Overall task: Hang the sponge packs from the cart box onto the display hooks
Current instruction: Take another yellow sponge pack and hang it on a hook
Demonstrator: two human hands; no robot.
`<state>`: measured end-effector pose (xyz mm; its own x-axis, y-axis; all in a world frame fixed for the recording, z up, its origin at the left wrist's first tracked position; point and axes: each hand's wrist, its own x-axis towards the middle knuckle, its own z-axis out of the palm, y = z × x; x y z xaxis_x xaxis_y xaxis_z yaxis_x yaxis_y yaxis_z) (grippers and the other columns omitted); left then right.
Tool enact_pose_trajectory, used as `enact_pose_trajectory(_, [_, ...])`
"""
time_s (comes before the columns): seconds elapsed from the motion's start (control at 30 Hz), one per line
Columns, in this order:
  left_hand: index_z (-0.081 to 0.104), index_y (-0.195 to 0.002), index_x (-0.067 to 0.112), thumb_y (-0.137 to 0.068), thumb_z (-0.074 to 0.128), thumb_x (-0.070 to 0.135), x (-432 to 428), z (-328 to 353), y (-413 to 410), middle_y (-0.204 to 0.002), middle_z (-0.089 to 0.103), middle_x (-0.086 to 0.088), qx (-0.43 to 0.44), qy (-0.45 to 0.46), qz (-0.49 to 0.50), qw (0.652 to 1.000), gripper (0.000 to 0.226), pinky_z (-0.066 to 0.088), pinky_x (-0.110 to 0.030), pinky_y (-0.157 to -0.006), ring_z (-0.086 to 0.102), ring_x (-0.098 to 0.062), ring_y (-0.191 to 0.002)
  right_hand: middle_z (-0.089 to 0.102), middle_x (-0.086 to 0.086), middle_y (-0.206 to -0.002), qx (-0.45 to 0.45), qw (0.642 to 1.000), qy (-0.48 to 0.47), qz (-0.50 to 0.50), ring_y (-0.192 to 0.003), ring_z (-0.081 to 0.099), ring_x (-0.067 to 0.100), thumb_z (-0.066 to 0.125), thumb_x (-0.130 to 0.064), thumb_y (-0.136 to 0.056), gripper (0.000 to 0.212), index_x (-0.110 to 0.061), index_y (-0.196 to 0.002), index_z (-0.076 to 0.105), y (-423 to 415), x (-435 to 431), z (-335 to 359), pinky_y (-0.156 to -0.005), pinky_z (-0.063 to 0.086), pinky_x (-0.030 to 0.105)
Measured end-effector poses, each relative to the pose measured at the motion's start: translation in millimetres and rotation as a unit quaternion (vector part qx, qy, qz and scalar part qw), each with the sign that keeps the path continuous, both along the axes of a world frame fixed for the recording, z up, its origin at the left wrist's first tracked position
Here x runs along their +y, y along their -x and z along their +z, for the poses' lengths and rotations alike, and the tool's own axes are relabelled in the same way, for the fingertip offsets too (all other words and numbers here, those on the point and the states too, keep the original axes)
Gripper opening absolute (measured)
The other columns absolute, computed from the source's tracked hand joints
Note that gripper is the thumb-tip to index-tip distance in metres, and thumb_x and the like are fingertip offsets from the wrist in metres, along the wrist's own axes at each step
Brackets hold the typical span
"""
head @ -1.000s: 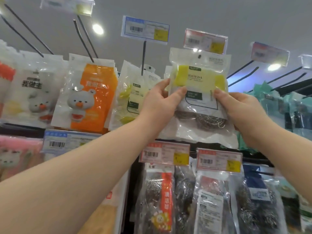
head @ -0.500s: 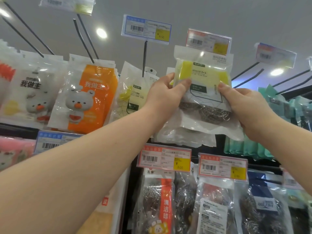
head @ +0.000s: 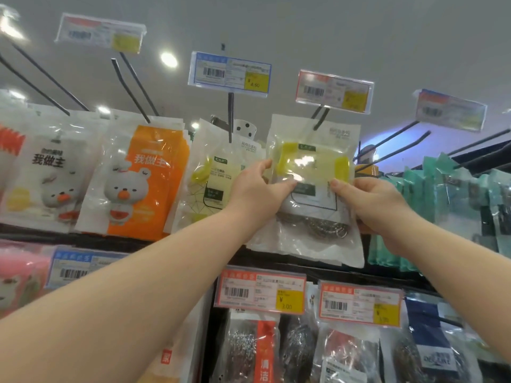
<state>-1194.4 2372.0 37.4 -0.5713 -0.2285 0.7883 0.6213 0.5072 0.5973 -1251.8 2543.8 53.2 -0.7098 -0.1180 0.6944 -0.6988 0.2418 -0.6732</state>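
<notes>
A clear sponge pack [head: 312, 164] with a yellow sponge above and steel scourers below is held up against the display. My left hand [head: 258, 192] grips its left edge, thumb across the front. My right hand [head: 373, 205] grips its right edge. The pack's top sits on a black display hook [head: 320, 117] under a red price tag [head: 334, 91]. A similar yellow sponge pack [head: 215, 178] hangs on the neighbouring hook to the left. The cart box is out of view.
Orange bear packs [head: 138, 183] and white duck packs [head: 41, 172] hang at left. Teal packs [head: 456, 205] hang at right beneath bare hooks [head: 398, 139]. Steel scourer packs [head: 249, 352] fill the lower row behind price tags [head: 260, 293].
Both hands pushed the pack back along the hook toward the display; its top hole now sits on the hook below the red tag. The view tilted slightly.
</notes>
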Motion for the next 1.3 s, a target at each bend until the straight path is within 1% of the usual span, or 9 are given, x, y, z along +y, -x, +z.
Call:
enact_pose_trajectory(0.1, [0.040, -0.142, 0.012, -0.088, 0.065, 0.027, -2.6, 1.7, 2.4, -0.104, 0.060, -0.002, -0.009, 0.006, 0.011, 1.000, 0.061, 0.053, -0.034, -0.085, 0.060, -0.019, -0.096, 0.069, 0.006, -0.103, -0.006, 1.000, -0.005, 0.022, -0.087, 0.069, 0.025, 0.066, -0.039, -0.084, 0.040, -0.014, -0.114, 0.060, 4.4, -1.9, 2.9, -0.074, 0.059, 0.045])
enact_pose_trajectory(0.23, [0.042, -0.140, 0.009, -0.088, 0.065, 0.024, -0.5, 1.6, 2.4, -0.090, 0.055, 0.010, -0.009, 0.016, 0.032, 0.999, 0.059, 0.049, -0.021, -0.071, 0.057, -0.008, -0.084, 0.067, 0.007, -0.107, -0.020, 0.999, -0.016, 0.041, -0.092, 0.067, 0.027, 0.067, -0.037, -0.084, 0.043, -0.014, -0.118, 0.056, 9.4, -1.0, 2.6, -0.076, 0.058, 0.048])
enact_pose_trajectory(0.43, [0.034, -0.145, 0.011, -0.091, 0.062, 0.024, 8.1, -0.6, 2.6, -0.122, 0.058, -0.009, -0.046, -0.001, 0.051, 0.998, 0.063, 0.051, -0.039, -0.094, 0.057, -0.026, -0.112, 0.065, 0.003, -0.107, -0.001, 0.999, -0.024, 0.045, -0.091, 0.064, 0.021, 0.065, -0.040, -0.085, 0.046, -0.014, -0.121, 0.054, 10.1, 4.9, 1.8, -0.058, 0.053, 0.029])
enact_pose_trajectory(0.53, [0.033, -0.147, 0.018, -0.092, 0.059, 0.028, 11.1, -2.2, -1.6, -0.128, 0.053, -0.007, -0.047, -0.013, 0.081, 0.996, 0.062, 0.046, -0.033, -0.090, 0.052, -0.023, -0.111, 0.060, -0.002, -0.105, 0.028, 0.999, -0.029, 0.017, -0.085, 0.058, 0.012, 0.065, -0.042, -0.083, 0.053, -0.015, -0.126, 0.049, 6.7, 5.9, 1.2, -0.054, 0.046, 0.023])
enact_pose_trajectory(0.7, [0.032, -0.147, 0.023, -0.092, 0.058, 0.035, 8.9, -5.2, -14.2, -0.111, 0.053, 0.002, -0.052, -0.009, 0.136, 0.989, 0.062, 0.041, -0.019, -0.064, 0.052, -0.006, -0.085, 0.041, 0.001, -0.128, 0.179, 0.981, -0.014, -0.071, -0.116, 0.045, 0.021, 0.071, -0.033, -0.080, 0.061, -0.017, -0.132, 0.042, -8.2, 7.4, -2.7, -0.092, 0.038, 0.031])
enact_pose_trajectory(0.87, [0.041, -0.140, 0.018, -0.091, 0.060, 0.034, -2.4, -15.3, -42.0, -0.107, 0.051, 0.003, -0.042, 0.023, 0.215, 0.976, 0.054, 0.039, -0.014, -0.061, 0.050, -0.005, -0.084, 0.043, 0.003, -0.134, 0.344, 0.936, -0.062, -0.045, -0.127, 0.035, 0.019, 0.063, -0.025, -0.084, 0.043, -0.016, -0.123, 0.050, -37.8, -7.9, -13.0, -0.104, 0.026, 0.031])
enact_pose_trajectory(1.1, [0.058, -0.120, 0.011, -0.089, 0.061, 0.035, -40.0, -48.5, -102.8, -0.118, 0.057, -0.008, -0.084, 0.111, 0.416, 0.899, 0.039, 0.042, -0.029, -0.083, 0.053, -0.019, -0.101, 0.050, -0.005, -0.108, 0.345, 0.915, -0.147, 0.150, -0.103, 0.044, 0.009, 0.059, -0.024, -0.087, 0.027, -0.015, -0.113, 0.058, -81.6, -71.7, -43.7, -0.084, 0.031, 0.019])
enact_pose_trajectory(1.2, [0.062, -0.113, 0.009, -0.088, 0.061, 0.035, -68.6, -76.6, -147.3, -0.114, 0.057, -0.009, -0.130, 0.125, 0.507, 0.843, 0.036, 0.041, -0.030, -0.084, 0.052, -0.020, -0.098, 0.056, 0.006, -0.119, 0.334, 0.893, -0.208, 0.216, -0.112, 0.050, 0.021, 0.058, -0.026, -0.087, 0.032, -0.013, -0.116, 0.058, -99.3, -109.0, -68.7, -0.094, 0.038, 0.029])
enact_pose_trajectory(1.3, [0.060, -0.115, 0.010, -0.088, 0.060, 0.038, -98.3, -108.0, -196.8, -0.119, 0.055, -0.013, -0.221, 0.144, 0.562, 0.784, 0.040, 0.043, -0.039, -0.096, 0.052, -0.030, -0.113, 0.054, 0.008, -0.127, 0.316, 0.871, -0.277, 0.254, -0.120, 0.047, 0.026, 0.057, -0.032, -0.087, 0.042, -0.015, -0.125, 0.054, -116.7, -145.0, -96.2, -0.099, 0.039, 0.040])
